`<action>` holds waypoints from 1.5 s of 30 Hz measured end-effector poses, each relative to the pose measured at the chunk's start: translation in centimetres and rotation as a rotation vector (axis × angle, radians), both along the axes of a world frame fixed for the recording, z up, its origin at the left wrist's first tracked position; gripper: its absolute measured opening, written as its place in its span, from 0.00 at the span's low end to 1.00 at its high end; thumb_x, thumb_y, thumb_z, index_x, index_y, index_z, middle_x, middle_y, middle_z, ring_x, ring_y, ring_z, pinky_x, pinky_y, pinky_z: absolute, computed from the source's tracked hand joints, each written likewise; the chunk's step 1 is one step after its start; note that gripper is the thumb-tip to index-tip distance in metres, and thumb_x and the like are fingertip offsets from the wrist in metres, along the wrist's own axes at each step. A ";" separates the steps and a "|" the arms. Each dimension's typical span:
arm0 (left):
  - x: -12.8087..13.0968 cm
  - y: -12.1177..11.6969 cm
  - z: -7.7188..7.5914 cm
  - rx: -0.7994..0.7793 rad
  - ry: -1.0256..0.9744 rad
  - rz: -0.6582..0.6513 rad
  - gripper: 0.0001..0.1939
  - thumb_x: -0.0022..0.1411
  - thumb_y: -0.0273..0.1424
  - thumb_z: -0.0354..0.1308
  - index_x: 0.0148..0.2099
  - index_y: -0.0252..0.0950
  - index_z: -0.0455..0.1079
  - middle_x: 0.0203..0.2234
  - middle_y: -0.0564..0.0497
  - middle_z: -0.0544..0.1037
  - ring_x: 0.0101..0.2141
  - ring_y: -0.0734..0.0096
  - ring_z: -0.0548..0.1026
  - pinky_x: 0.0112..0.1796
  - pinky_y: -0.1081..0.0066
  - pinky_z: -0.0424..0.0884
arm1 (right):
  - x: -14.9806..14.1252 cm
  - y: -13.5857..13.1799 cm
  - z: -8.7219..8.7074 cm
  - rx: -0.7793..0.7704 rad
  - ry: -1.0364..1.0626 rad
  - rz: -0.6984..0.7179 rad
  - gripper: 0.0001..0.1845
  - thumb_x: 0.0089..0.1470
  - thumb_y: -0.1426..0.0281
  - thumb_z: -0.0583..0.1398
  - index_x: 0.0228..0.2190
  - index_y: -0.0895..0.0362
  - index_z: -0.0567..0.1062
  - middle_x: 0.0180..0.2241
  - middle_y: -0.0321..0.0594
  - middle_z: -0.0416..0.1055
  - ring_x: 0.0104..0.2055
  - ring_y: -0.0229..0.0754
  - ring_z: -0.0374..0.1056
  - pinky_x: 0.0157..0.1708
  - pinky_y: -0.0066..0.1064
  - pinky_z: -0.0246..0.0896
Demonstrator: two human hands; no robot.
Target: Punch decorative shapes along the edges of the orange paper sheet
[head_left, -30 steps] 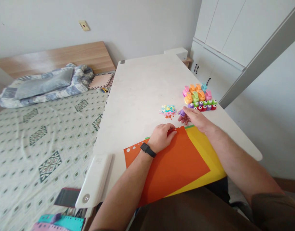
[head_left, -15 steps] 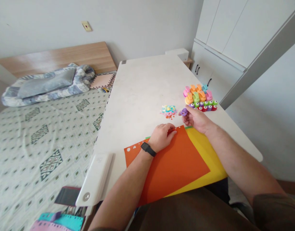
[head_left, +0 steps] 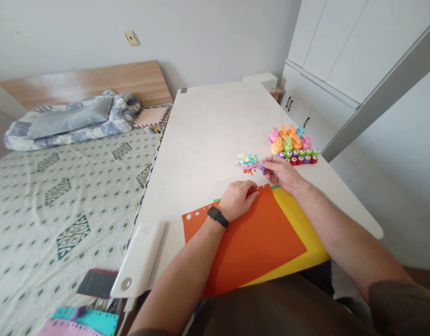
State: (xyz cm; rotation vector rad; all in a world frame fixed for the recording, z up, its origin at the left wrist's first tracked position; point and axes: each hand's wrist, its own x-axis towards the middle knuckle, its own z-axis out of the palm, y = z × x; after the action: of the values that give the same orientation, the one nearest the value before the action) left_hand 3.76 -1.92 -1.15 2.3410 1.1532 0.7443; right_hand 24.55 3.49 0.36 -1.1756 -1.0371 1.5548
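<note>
Presently, right hand [head_left: 278,170] pinches small purple plastic punch [head_left: 261,166], 4 o'clock of colourful paper bits [head_left: 248,160]; left hand [head_left: 236,198] lies over orange rectangular sheet [head_left: 258,238], grip unclear. Keep sheet flat, punch level.

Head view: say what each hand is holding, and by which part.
The right hand grips a small purple punch by its sides; the left hand rests on the orange sheet's punched edge.

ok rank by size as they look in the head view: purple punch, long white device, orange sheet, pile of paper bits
1. orange sheet
2. long white device
3. pile of paper bits
4. purple punch, partly covered by the right hand
</note>
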 end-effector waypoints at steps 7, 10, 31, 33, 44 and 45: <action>0.0 0.0 -0.2 0.016 0.027 -0.004 0.06 0.69 0.33 0.59 0.47 0.37 0.72 0.37 0.48 0.82 0.38 0.64 0.78 0.44 0.65 0.72 | -0.4 0.7 -0.7 -0.005 -0.007 -0.025 0.20 0.48 0.58 0.74 0.31 0.55 0.73 0.23 0.35 0.73 0.18 0.31 0.60 0.12 0.21 0.44; 0.0 0.1 -0.2 0.022 0.032 -0.003 0.07 0.70 0.33 0.59 0.47 0.37 0.72 0.37 0.49 0.82 0.37 0.64 0.78 0.43 0.65 0.72 | -0.6 0.7 -0.5 0.006 0.062 0.008 0.18 0.49 0.58 0.74 0.32 0.55 0.75 0.26 0.37 0.73 0.21 0.32 0.63 0.14 0.21 0.50; 0.0 0.0 -0.4 0.017 0.065 -0.002 0.09 0.70 0.34 0.58 0.48 0.37 0.72 0.37 0.48 0.81 0.39 0.62 0.78 0.45 0.63 0.72 | -0.7 0.5 -0.1 -0.026 0.004 -0.009 0.19 0.53 0.59 0.69 0.29 0.52 0.65 0.19 0.28 0.64 0.14 0.29 0.43 0.11 0.22 0.32; 0.0 0.0 -0.4 0.014 0.073 -0.001 0.09 0.70 0.35 0.58 0.48 0.37 0.72 0.37 0.48 0.81 0.39 0.62 0.78 0.45 0.63 0.72 | -0.7 0.6 -0.2 -0.028 -0.006 -0.013 0.19 0.52 0.60 0.69 0.29 0.52 0.64 0.18 0.27 0.62 0.14 0.29 0.42 0.11 0.23 0.32; 0.0 0.1 -0.2 0.009 0.096 -0.001 0.09 0.70 0.36 0.58 0.48 0.38 0.73 0.37 0.47 0.82 0.39 0.62 0.79 0.46 0.63 0.72 | -0.9 0.6 -0.1 -0.022 0.009 0.014 0.20 0.53 0.53 0.69 0.31 0.52 0.67 0.22 0.28 0.63 0.15 0.29 0.46 0.12 0.22 0.33; 0.0 0.1 -0.2 0.010 0.099 0.000 0.09 0.70 0.36 0.58 0.48 0.38 0.73 0.37 0.47 0.82 0.39 0.62 0.79 0.45 0.63 0.72 | -0.8 0.6 -0.1 -0.025 0.009 0.014 0.20 0.53 0.53 0.68 0.32 0.52 0.67 0.22 0.28 0.63 0.16 0.29 0.46 0.12 0.22 0.33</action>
State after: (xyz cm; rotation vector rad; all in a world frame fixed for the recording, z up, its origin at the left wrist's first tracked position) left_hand 3.72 -1.86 -1.35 2.4097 1.1932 0.6424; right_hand 23.72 4.08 0.27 -1.1793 -1.0249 1.5871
